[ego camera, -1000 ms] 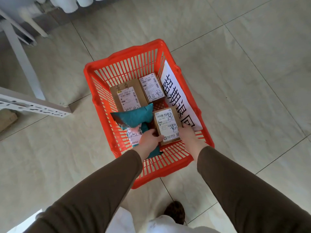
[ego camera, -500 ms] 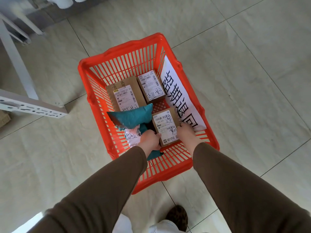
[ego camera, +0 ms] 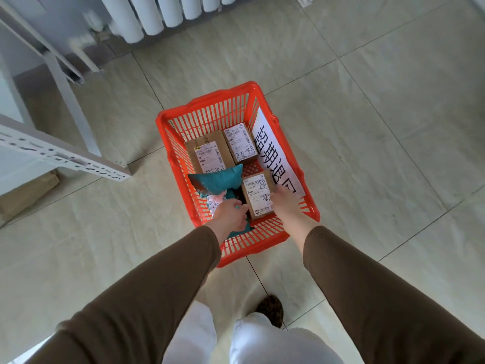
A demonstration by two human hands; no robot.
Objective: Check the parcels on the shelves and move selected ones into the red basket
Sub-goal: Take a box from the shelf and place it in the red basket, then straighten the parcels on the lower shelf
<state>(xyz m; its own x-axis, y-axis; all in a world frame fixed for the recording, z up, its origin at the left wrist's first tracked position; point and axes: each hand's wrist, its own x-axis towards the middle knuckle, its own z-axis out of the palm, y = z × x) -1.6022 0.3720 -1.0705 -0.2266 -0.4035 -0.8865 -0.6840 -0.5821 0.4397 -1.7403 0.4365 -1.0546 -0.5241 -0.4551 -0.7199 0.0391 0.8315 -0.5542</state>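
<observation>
Three cardboard boxes (ego camera: 210,153) and one teal bag (ego camera: 217,181) in red basket (ego camera: 223,99); left grip (ego camera: 231,215) and right grip (ego camera: 284,200) both unclear.

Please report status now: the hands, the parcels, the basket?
Left hand on teal bag, grip unclear. Right hand rests on nearest box. Four parcels in red basket. Nothing in the way.
</observation>
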